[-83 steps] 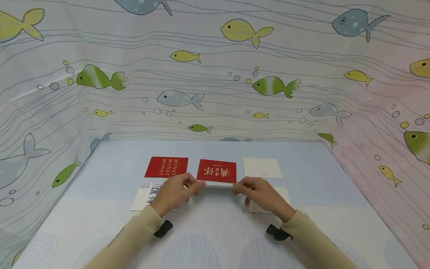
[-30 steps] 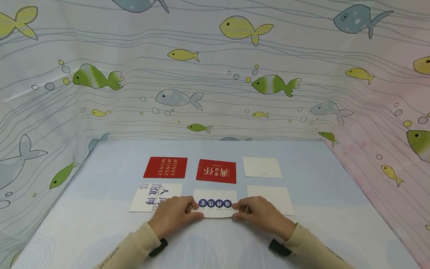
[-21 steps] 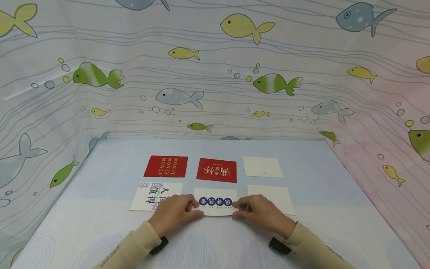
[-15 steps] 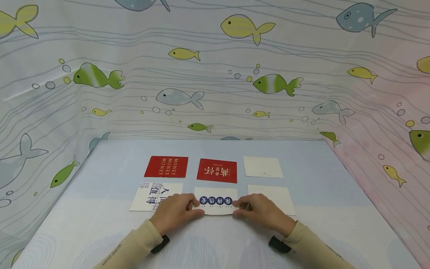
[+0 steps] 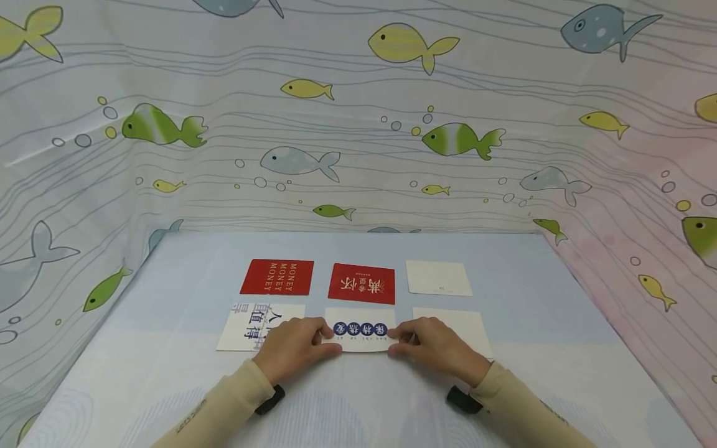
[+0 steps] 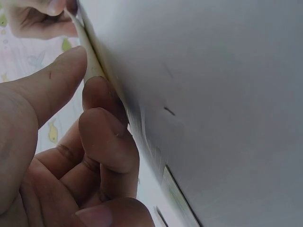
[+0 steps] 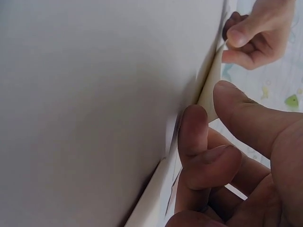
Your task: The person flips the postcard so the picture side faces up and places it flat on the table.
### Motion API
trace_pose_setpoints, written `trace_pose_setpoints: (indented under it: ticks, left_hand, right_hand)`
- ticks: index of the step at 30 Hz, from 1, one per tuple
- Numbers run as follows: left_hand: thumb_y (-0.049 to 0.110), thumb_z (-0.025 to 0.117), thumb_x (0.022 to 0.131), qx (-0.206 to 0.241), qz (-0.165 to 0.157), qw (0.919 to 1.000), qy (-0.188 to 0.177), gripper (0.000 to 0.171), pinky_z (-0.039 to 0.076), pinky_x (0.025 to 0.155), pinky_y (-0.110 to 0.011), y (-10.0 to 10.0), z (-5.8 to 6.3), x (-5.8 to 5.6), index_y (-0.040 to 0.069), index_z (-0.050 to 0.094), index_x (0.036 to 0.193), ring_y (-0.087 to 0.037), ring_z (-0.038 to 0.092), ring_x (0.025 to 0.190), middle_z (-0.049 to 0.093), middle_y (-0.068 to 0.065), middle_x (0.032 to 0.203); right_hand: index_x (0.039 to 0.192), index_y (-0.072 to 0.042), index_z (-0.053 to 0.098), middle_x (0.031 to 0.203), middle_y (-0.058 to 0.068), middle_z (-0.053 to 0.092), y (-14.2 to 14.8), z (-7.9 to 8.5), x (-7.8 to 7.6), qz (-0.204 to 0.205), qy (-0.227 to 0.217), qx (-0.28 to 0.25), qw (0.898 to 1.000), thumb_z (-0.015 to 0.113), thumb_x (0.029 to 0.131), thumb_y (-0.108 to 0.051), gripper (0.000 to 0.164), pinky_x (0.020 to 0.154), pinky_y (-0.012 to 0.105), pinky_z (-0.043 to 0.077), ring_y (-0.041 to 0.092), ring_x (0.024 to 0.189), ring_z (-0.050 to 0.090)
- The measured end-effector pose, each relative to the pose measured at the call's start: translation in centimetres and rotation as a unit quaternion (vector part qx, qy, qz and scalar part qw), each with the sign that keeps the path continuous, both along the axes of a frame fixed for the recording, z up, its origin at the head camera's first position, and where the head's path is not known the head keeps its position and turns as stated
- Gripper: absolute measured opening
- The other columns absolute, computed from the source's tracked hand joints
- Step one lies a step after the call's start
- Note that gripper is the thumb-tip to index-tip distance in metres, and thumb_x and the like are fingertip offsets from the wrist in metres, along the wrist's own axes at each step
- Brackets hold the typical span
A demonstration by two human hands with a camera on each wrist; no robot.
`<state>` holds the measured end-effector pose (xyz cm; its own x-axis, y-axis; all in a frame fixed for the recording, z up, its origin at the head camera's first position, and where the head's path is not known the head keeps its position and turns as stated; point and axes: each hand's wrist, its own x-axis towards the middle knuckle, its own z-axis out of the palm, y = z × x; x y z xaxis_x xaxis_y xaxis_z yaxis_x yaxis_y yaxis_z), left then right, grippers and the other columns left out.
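A white card (image 5: 361, 346) printed with a row of dark blue circles lies between both hands, in the middle of the front row. My left hand (image 5: 294, 348) pinches its left edge between thumb and fingers. On the right edge, my right hand (image 5: 442, 350) holds it the same way. In the left wrist view the card (image 6: 91, 64) shows edge-on, slightly bent and close over the table. The right wrist view has the pale card (image 7: 207, 101) between thumb and fingertips, with the other hand beyond.
Behind lie a red MONEY card (image 5: 263, 280), a red card with pale characters (image 5: 350, 295) and a plain white card (image 5: 437, 277). A white card with blue characters (image 5: 235, 333) is on the left, partly behind the left hand; a plain one (image 5: 467, 330) on the right. Fish-patterned cloth (image 5: 358, 124) encloses the table.
Earlier the card was held edge-on near the middle red card. It then came down toward me with its print facing up, and both hands have since slid it slightly away from me.
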<state>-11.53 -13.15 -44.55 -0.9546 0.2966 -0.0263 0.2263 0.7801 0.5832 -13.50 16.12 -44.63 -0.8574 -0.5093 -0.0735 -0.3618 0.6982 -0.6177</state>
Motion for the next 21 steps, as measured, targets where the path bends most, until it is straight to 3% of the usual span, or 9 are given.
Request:
trace_pose_setpoints:
  ticks: [15,21]
  left_hand:
    - [0.041,0.082,0.084,-0.004,0.002,1.0,0.0,0.029,0.042,0.058,-0.031,0.06,-0.04,-0.03,0.017,0.075,0.098,-0.01,0.051,0.062,0.055,0.011,0.068]
    - [0.032,0.078,0.089,-0.014,0.003,0.9998,0.01,0.016,0.042,0.056,-0.03,0.08,-0.08,0.09,0.018,0.076,0.097,-0.008,0.051,0.059,0.055,0.013,0.066]
  right_hand:
    - [0.116,-0.013,0.077,0.078,-0.015,0.062,-0.03,0.11,0.09,-0.006,-0.004,-0.001,1.0,0.08,0.089,-0.03,0.032,0.065,0.026,0.046,0.007,0.071,0.054]
    - [0.114,-0.013,0.078,0.08,-0.014,0.063,-0.07,0.02,0.17,-0.016,0.002,-0.002,1.0,0.075,0.093,-0.022,0.022,0.065,0.025,0.046,0.008,0.072,0.054]
